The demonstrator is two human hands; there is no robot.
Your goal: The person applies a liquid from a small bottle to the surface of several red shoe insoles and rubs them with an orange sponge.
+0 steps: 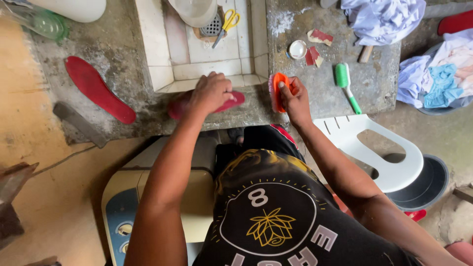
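Scrubbing stage, by the look of it. My left hand [211,92] is pressed flat over a red insole [231,100] on the concrete ledge [123,54], fingers curled down to pin it. Most of the insole is hidden under my palm, with just one end poking out toward my right. My right hand [294,98] is closed around an orange brush [278,91], held on edge just beside that poking end, not touching it as far as I can tell.

A second insole [98,88] lies well off past my left hand. Beyond my right there's a green brush [346,83], a small round tin [297,49], and a pile of laundry [384,17]. The tiled sink [207,54] sits straight ahead of both hands, yellow scissors [225,24] in it.

Next bit probably needs the bristles flat on the insole and the left hand holding firm so it doesn't slide.
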